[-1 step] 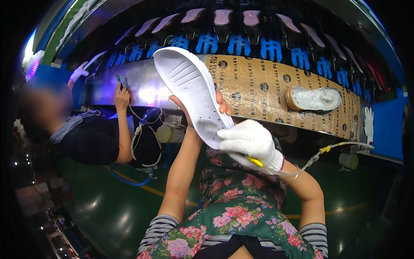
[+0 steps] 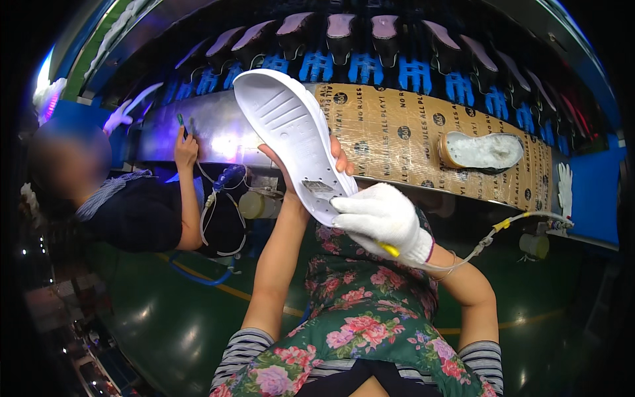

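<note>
My left hand [image 2: 341, 157] is wrapped round a white shoe sole [image 2: 281, 126], fingers over its right edge and thumb on the left. The sole tilts, toe end up and to the left, its hollow inner side facing me. Ribs and small holes show inside, with a grey rectangular patch [image 2: 319, 187] near the heel. In a white knit glove, my right hand [image 2: 380, 218] is closed at the heel end, fingertips at the rim. A clear hose [image 2: 456, 261] leads to a hose-fed tool with a yellow part [image 2: 389, 249] in that hand; the tool's tip is hidden.
Printed brown cardboard [image 2: 390, 132] covers the bench, with another sole [image 2: 483, 151] on it at right. Shoe uppers [image 2: 383, 36] on blue holders line the back. A co-worker's hand [image 2: 186, 149] holds a thin tool at left. White gloves [image 2: 564, 188] hang at right.
My right hand has shifted slightly down at the heel end, and the grey patch inside the sole shows more clearly. The sole has moved slightly up and to the left.
</note>
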`<state>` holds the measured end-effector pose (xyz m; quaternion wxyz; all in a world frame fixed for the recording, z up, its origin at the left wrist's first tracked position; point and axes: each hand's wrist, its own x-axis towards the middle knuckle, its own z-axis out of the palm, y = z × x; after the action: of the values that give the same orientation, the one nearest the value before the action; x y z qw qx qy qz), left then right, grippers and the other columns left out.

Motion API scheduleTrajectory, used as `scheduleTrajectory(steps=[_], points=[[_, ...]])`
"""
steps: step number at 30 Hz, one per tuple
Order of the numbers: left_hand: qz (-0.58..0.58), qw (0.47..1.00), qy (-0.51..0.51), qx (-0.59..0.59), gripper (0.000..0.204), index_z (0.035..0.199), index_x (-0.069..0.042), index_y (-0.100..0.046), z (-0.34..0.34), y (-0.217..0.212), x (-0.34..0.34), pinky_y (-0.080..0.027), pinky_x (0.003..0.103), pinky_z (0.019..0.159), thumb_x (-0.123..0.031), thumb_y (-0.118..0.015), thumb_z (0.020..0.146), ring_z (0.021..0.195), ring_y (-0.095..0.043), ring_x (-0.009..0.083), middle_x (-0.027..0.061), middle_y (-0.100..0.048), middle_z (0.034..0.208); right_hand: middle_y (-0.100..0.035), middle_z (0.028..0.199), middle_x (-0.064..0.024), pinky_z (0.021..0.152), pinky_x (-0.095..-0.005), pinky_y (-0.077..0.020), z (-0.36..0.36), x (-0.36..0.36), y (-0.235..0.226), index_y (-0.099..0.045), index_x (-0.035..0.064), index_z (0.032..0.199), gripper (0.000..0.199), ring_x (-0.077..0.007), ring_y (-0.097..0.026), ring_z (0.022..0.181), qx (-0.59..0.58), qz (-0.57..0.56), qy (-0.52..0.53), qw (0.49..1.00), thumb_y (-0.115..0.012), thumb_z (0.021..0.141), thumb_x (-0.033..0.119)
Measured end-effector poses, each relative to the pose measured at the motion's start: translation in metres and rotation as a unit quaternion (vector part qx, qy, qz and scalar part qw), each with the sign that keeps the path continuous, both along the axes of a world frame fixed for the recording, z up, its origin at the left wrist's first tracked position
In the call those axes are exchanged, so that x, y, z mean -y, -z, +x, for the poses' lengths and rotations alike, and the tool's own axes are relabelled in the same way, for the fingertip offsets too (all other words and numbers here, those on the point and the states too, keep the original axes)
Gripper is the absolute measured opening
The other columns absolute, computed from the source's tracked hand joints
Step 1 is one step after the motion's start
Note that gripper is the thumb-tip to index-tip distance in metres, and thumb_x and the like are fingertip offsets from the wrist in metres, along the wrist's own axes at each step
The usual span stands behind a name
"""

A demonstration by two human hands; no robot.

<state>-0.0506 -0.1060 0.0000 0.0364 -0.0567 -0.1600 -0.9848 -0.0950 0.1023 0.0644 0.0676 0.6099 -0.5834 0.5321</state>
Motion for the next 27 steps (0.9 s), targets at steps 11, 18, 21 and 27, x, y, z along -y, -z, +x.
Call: scheduleTrajectory(steps=[11,18,21,27], points=[[-0.062,0.983,0.144,-0.099,0.132,0.149,-0.004,-0.047,-0.025,-0.004,0.017,-0.059,0.054,0.073,-0.107,-0.047,0.066,0.083,-0.071,0.0395,0.0279,-0.067,0.106,-0.077,0.11,-0.0085,0.076,-0.0398,-0.0575,-0.001,-0.001,0.007,-0.078,0.0105,0.106,0.032,-0.027,-0.073,0.088,-0.019,0.015,-0.003,1.0,-0.082,0.074,0.008],[-0.149,0.96,0.236,0.014,0.129,0.15,-0.003,-0.049,-0.03,-0.004,0.029,-0.062,0.051,0.07,-0.101,-0.058,0.068,0.084,-0.073,0.0403,0.0298,-0.066,0.111,-0.077,0.116,-0.0107,0.078,-0.0409,-0.0581,0.011,-0.006,0.02,-0.077,0.0118,0.11,0.04,-0.0306,-0.074,0.093,0.077,0.042,-0.142,0.986,-0.085,0.071,0.005],[-0.192,0.952,0.224,0.076,0.125,0.149,0.001,-0.051,-0.024,0.0,0.029,-0.064,0.046,0.068,-0.097,-0.06,0.071,0.089,-0.074,0.0382,0.0293,-0.069,0.113,-0.078,0.11,-0.0063,0.079,-0.0393,-0.0582,0.01,-0.009,0.012,-0.076,0.014,0.105,0.036,-0.029,-0.074,0.096,0.087,0.045,-0.074,0.992,-0.084,0.072,0.006],[-0.344,0.89,0.233,0.187,0.101,0.152,0.0,-0.052,-0.037,-0.001,0.046,-0.061,0.043,0.098,-0.075,-0.066,0.087,0.119,-0.07,0.0328,0.0246,-0.066,0.137,-0.076,0.104,-0.0072,0.074,-0.0412,-0.0564,0.011,0.0,0.008,-0.075,0.0138,0.101,0.031,-0.0299,-0.07,0.086,0.053,0.059,-0.11,0.991,-0.081,0.072,0.005]])
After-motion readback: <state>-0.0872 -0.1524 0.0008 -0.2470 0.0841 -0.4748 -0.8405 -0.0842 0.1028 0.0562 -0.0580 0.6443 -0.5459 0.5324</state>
